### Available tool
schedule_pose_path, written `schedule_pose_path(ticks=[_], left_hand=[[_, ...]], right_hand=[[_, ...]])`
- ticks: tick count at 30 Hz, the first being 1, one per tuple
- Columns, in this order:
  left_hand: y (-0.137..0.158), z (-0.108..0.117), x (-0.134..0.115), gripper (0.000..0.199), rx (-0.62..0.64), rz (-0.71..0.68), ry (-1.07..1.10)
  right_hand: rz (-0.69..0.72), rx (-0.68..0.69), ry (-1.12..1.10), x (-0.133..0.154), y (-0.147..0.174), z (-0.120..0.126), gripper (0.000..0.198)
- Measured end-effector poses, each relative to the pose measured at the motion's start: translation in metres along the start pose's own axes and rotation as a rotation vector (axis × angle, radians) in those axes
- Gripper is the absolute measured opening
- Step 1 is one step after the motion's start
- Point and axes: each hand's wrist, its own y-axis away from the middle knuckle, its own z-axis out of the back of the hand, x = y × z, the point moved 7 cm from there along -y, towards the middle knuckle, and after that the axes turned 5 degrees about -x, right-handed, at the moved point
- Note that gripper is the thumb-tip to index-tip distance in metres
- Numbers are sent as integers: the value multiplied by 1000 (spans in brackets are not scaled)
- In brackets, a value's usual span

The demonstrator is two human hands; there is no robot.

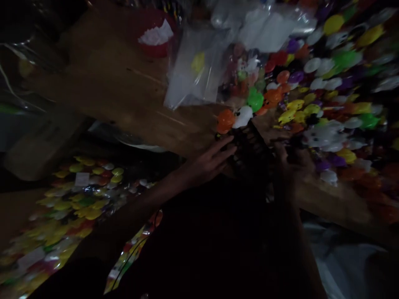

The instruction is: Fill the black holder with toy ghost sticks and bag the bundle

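Observation:
My left hand (208, 162) reaches in from the lower left, its fingers stretched out and slightly apart. Its fingertips lie at the left side of a dark slotted rack (251, 145), just below an orange figure (225, 120). A white figure (243, 116) and a green figure (255, 99) sit in a row with it along the rack's far end. On the rack's right side is my right hand (291, 162), close to the heap of small plastic pieces (327, 137). Darkness and blur hide its fingers, and I cannot make out whether they hold anything.
Clear plastic bags (193, 70) lie on the brown tabletop (124, 91), beside a red bowl (152, 35) with white paper in it. Below the table's left edge, many yellow and mixed pieces (81, 203) are piled up. A pale plastic sheet (346, 257) is at lower right.

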Motion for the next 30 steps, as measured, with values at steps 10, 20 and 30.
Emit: schedule_pose_path(ticks=[10,20,30], left_hand=[[10,-10,-3,24,-83,68,-59],[3,15,54,52,-238,623,232],[-5,-21,59,47,-59,582,225]], right_hand=[[-229,263,-40,7,43,-17,21],[-375,405,-330,26,46,-65,26],[-168,387,-145,32,41,-71,24]])
